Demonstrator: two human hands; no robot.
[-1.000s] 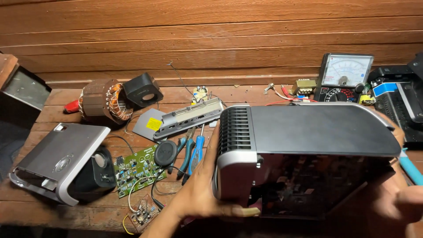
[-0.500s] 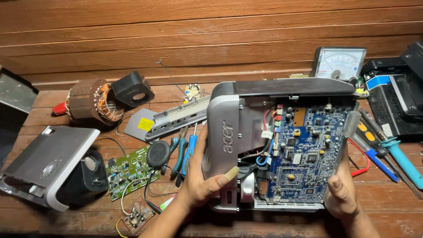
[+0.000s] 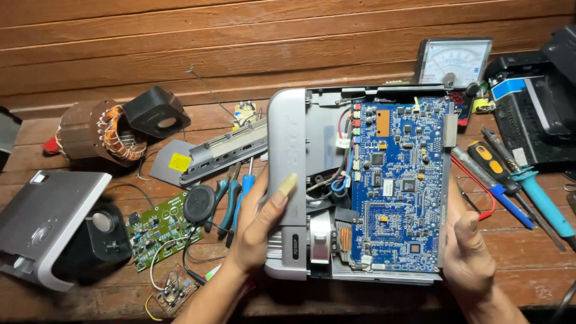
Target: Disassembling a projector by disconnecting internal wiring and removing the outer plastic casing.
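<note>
Opened projector (image 3: pixel 360 180) clamped between left hand (image 3: pixel 258 225) and right hand (image 3: pixel 465 249), fingers wrapped; could slip, snagging wires beside left thumb.

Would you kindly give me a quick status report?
Both hands, left hand and right hand, grip opened device. Blue circuit board exposed, facing up. Tools lie alongside.

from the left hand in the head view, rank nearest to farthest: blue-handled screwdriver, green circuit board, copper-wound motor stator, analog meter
From the left hand:
1. blue-handled screwdriver, just beside the hand on its left.
2. green circuit board, farther left on the table.
3. copper-wound motor stator, far left, toward the wall.
4. analog meter, far side, against the wall on the right.
</note>
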